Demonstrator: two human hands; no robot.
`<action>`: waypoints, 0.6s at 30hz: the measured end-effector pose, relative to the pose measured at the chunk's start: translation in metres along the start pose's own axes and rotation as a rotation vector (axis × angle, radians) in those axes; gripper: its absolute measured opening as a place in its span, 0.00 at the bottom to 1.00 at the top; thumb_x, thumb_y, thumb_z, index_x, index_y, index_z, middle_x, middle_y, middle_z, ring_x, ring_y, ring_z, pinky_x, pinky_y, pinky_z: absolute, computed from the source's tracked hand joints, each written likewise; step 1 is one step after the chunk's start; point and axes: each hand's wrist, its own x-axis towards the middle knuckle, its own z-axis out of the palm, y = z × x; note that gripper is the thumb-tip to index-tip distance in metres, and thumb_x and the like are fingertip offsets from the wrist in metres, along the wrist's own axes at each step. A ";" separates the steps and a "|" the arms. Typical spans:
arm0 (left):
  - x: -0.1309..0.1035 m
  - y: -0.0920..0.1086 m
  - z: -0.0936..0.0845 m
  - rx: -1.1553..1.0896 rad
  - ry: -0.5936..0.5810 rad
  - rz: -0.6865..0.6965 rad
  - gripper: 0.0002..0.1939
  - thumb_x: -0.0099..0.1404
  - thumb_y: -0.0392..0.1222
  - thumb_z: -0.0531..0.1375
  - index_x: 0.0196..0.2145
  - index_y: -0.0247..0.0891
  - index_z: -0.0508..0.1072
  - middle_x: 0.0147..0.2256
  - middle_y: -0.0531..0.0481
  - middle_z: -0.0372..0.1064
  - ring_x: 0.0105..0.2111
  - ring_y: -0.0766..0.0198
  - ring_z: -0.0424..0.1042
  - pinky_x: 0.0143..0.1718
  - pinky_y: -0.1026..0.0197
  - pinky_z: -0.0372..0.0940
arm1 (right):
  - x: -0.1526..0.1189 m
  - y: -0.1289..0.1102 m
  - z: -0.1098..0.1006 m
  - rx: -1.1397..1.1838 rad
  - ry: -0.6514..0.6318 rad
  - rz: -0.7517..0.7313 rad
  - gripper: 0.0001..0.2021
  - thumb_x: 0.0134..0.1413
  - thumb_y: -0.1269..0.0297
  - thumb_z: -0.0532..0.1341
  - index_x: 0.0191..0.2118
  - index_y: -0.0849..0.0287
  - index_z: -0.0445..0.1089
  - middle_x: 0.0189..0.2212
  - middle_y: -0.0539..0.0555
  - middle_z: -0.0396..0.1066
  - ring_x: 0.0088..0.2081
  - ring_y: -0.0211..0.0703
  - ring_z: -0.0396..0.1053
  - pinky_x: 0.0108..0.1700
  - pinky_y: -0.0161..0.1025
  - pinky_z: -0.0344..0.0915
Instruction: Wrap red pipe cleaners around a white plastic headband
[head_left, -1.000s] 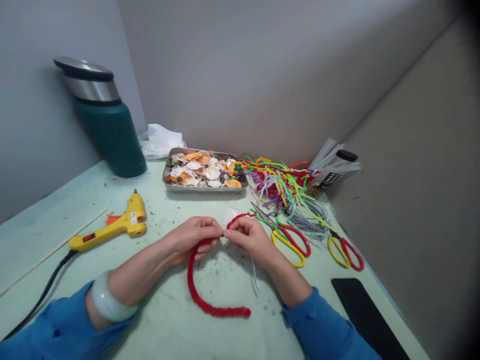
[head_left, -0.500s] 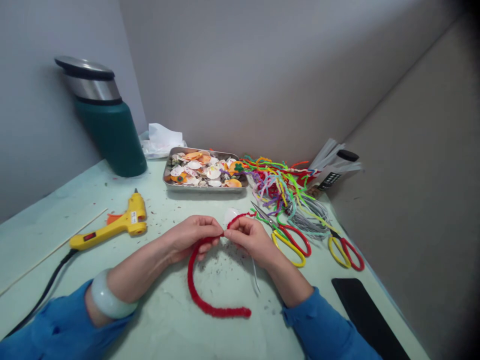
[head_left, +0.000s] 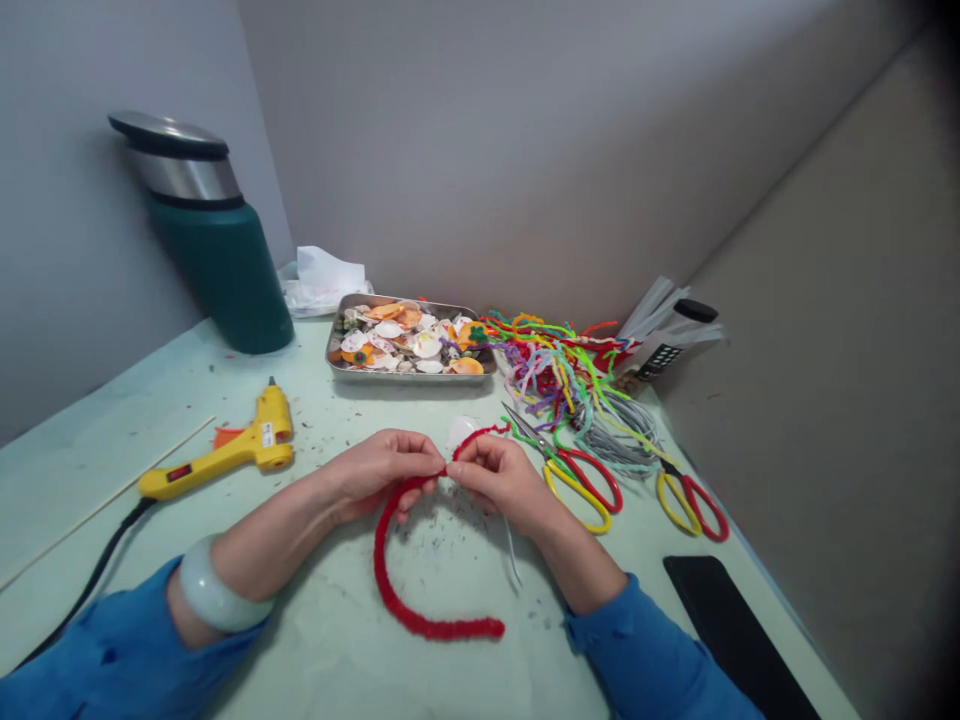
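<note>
A fuzzy red pipe cleaner (head_left: pixel 384 565) curves in a C below my hands, its thick end pointing right. My left hand (head_left: pixel 394 470) pinches it near its upper end between thumb and fingertips. Close against it, my right hand (head_left: pixel 499 478) pinches the same strand, and a thin red tail sticks out above those fingers. From under my right hand a thin grey wire (head_left: pixel 513 558) hangs down to the table. A small whitish round piece (head_left: pixel 461 430) lies just behind the hands, partly covered.
Red-and-yellow scissors (head_left: pixel 577 480) lie right of my hand, with a second pair (head_left: pixel 691 502) beyond. A shell-filled metal tray (head_left: pixel 412 379) and tangled pipe cleaners (head_left: pixel 551 370) sit behind. Left are a yellow glue gun (head_left: pixel 225 455) and green bottle (head_left: pixel 221 270). A black object (head_left: pixel 731 630) lies right.
Both hands stay almost in place, still pinching the red pipe cleaner. Its loose lower end has shifted very slightly to the right.
</note>
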 end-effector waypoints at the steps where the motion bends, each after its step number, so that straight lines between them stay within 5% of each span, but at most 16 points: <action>1: 0.000 0.000 0.000 0.003 -0.001 0.001 0.09 0.54 0.41 0.63 0.27 0.33 0.68 0.20 0.54 0.66 0.12 0.74 0.58 0.13 0.68 0.59 | 0.000 0.000 0.000 0.000 -0.002 -0.001 0.12 0.45 0.58 0.65 0.26 0.60 0.64 0.13 0.42 0.57 0.14 0.28 0.51 0.15 0.28 0.46; 18: 0.000 -0.001 0.003 0.265 0.052 0.122 0.11 0.57 0.46 0.60 0.27 0.36 0.66 0.16 0.57 0.60 0.12 0.73 0.56 0.14 0.69 0.56 | 0.002 0.003 0.000 0.070 0.003 0.048 0.13 0.44 0.58 0.65 0.25 0.60 0.63 0.11 0.41 0.56 0.12 0.27 0.48 0.14 0.28 0.42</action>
